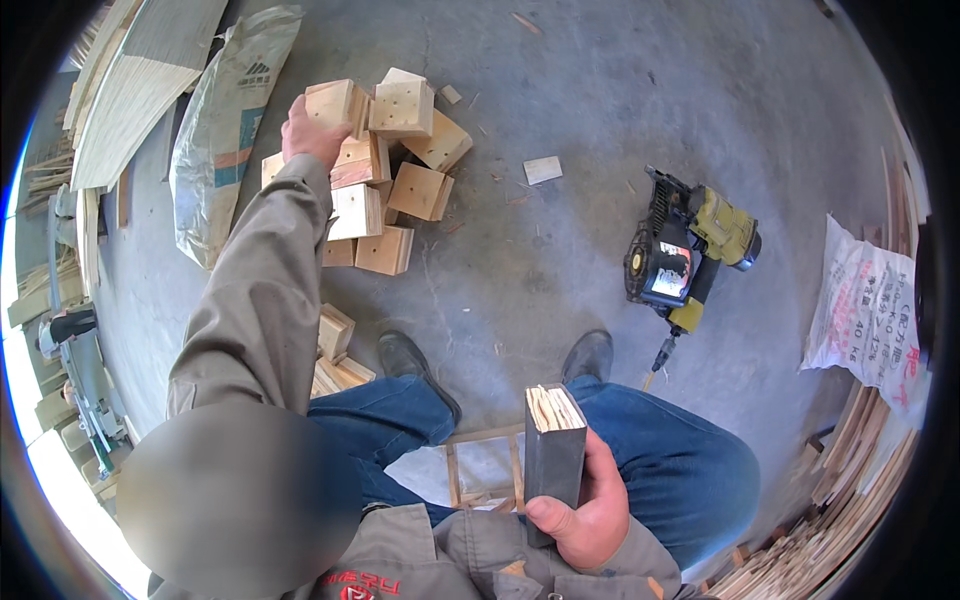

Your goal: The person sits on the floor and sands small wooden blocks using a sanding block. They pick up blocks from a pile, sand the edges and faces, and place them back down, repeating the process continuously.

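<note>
My left hand (pixel 315 135) reaches out to a heap of wooden blocks, its fingers closed around a pale wooden block (pixel 338 102) at the top left of the pile. Other wooden blocks (pixel 420 190) lie stacked and tilted against each other beside it, several with small dark dots on their faces. Close to my body, my right hand (pixel 590 510) grips a dark-faced block (pixel 555 455) upright. Its top end shows rough, pale wood layers. The thumb presses the near side, and the other fingers are partly hidden behind the block.
A yellow and black coil nail gun (pixel 690 250) lies on the concrete floor at right, a hose attached. More blocks (pixel 338 345) sit by my left shoe. Sacks (pixel 865 310) and wood strips (pixel 860 480) line the right; boards (pixel 150 80) and a long sack (pixel 225 140) stand left.
</note>
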A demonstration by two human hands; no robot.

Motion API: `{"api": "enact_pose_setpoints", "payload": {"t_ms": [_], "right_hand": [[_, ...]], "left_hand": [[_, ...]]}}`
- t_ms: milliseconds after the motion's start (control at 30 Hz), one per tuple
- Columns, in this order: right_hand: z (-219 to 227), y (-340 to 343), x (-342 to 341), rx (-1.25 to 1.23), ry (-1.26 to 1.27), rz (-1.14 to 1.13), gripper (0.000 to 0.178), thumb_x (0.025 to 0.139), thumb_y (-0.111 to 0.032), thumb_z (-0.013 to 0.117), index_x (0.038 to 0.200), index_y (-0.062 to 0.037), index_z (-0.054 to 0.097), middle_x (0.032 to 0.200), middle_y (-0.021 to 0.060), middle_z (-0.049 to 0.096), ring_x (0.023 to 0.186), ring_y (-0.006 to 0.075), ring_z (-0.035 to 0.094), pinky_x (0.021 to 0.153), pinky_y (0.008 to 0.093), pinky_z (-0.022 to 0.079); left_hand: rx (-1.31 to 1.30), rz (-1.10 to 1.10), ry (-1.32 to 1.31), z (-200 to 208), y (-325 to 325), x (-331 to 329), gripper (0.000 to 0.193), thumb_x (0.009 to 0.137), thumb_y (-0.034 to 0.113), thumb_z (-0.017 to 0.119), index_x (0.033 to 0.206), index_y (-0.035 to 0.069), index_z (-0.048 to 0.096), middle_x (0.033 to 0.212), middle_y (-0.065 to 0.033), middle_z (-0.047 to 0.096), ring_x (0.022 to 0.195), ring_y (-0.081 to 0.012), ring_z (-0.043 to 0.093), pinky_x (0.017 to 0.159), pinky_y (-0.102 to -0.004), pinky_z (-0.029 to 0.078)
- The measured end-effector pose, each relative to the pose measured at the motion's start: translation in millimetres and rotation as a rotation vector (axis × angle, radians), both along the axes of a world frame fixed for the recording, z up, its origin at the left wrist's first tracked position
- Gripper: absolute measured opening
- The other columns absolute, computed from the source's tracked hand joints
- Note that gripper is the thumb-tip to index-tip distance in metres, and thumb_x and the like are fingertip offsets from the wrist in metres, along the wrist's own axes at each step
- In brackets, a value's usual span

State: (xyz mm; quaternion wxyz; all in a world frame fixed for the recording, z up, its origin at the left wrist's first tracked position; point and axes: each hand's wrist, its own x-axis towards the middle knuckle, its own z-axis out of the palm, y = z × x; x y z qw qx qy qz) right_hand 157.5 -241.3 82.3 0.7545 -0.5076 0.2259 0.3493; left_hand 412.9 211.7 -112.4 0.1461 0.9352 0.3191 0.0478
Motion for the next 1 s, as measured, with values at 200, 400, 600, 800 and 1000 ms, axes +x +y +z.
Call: {"api": "enact_pose_setpoints", "payload": {"t_ms": [200,400,600,800,1000], "right_hand": [[4,-9,-15,0.037,-0.141,0.087,0.098,0.086,-0.031,0.085,0.154,0.0076,0.026,0.147,0.0185,0.048,0.135,0.0243,0.048,0.113,0.0381,0.039],[5,-14,-42,0.05,-0.309,0.109,0.094,0.089,-0.024,0.082,0.155,0.0091,0.025,0.148,0.0214,0.048,0.135,0.0252,0.05,0.113,0.038,0.039],[-13,-18,-61,0.024,-0.433,-0.001,0.088,0.089,-0.019,0.08,0.155,0.0056,0.029,0.136,0.0163,0.058,0.116,0.0189,0.059,0.1,0.0334,0.048],[-46,-21,-72,-0.103,-0.54,-0.056,0.084,0.092,-0.026,0.079,0.155,0.003,0.032,0.124,0.0134,0.064,0.104,0.0164,0.063,0.092,0.0308,0.051],[-36,-23,-95,-0.036,-0.625,-0.117,0.077,0.097,-0.027,0.074,0.156,-0.0005,0.033,0.12,0.012,0.066,0.103,0.0144,0.063,0.09,0.0291,0.051]], "left_hand": [[-0.376,0.16,-0.272,20,22,-44,0.088,0.074,0.034,0.086,0.145,-0.001,0.048,0.137,-0.021,0.06,0.125,-0.0331,0.06,0.103,-0.0417,0.048],[-1.182,0.453,-0.494,91,-32,-125,0.04,0.085,0.028,0.073,0.119,0.01,0.06,0.108,-0.0111,0.065,0.094,-0.0248,0.065,0.077,-0.0449,0.057],[-1.64,0.464,-0.466,168,-116,-232,0.058,0.088,0.036,0.068,0.132,0.001,0.053,0.121,-0.0201,0.061,0.11,-0.0349,0.064,0.096,-0.0513,0.058],[-1.948,0.395,-0.43,200,-191,-343,0.073,0.089,0.037,0.066,0.145,-0.002,0.041,0.136,-0.0244,0.056,0.123,-0.0385,0.06,0.106,-0.0543,0.052],[-2.092,0.335,-0.387,179,-237,-411,0.071,0.086,0.028,0.074,0.144,0.003,0.044,0.135,-0.0161,0.059,0.128,-0.0327,0.057,0.112,-0.0513,0.047]]}}
